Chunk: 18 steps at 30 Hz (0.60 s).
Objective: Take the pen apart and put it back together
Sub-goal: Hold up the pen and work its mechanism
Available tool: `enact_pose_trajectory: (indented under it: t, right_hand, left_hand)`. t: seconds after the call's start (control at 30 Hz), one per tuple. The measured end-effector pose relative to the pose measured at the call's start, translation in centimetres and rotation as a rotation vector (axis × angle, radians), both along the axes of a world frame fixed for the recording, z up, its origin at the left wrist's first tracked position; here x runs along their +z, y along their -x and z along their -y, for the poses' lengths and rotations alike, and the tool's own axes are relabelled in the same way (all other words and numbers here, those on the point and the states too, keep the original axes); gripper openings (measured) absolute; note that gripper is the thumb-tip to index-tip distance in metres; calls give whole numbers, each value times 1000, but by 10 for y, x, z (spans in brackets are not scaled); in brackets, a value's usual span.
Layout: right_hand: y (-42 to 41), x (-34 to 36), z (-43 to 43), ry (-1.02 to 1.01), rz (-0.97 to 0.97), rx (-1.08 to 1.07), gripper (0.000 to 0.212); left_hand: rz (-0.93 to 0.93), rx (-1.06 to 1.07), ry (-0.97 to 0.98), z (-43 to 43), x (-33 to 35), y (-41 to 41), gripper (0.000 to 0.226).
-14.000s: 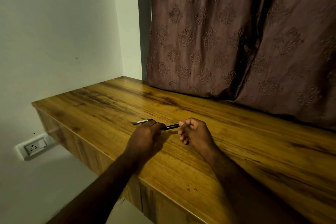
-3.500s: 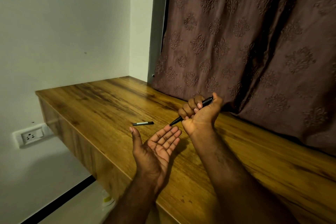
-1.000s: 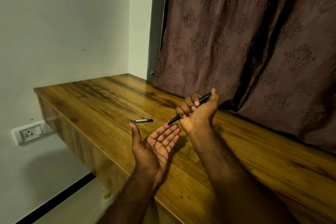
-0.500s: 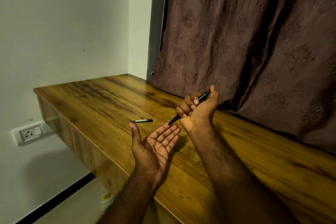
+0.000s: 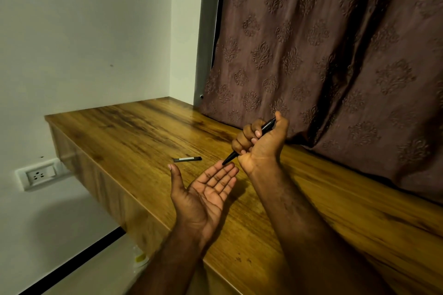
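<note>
The pen body point(image 5: 249, 142), a slim black barrel, was held in the right hand point(image 5: 262, 145) above the wooden desk point(image 5: 134, 132). The fingers point(image 5: 244, 137) of that hand were curled tightly around the barrel, with the thumb pressed along its upper end. The barrel was tilted, its upper end raised toward the curtain point(image 5: 335, 55) and its tapered tip pointed down and to the left. The tip was positioned just above the fingertips of the left hand point(image 5: 206, 194); whether contact was made could not be determined.

The left hand was presented palm up beneath the tip, with the fingers extended and held together and the thumb spread apart. Nothing was gripped in it.

A separate pen part point(image 5: 187, 159), short, dark and marked with a pale band, was laid flat on the desk surface, beyond the left hand and apart from both hands.

A wall socket point(image 5: 39, 175) was mounted on the white wall below the desk's left end.
</note>
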State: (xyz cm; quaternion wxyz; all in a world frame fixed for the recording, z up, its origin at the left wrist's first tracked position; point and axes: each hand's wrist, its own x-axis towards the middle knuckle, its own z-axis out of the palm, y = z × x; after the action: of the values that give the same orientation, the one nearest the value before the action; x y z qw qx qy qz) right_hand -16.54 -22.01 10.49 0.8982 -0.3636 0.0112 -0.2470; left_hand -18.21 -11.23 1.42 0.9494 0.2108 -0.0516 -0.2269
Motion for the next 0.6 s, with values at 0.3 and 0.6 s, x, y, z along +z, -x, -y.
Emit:
enact_pose_trajectory:
  t: [0.3, 0.6]
  right_hand:
    - [2, 0, -6, 4, 23, -13, 54]
    - [2, 1, -5, -15, 31, -10, 57]
  left_hand:
    - [-52, -26, 41, -1, 1, 0, 108]
    - [-66, -29, 31, -1, 0, -2, 107]
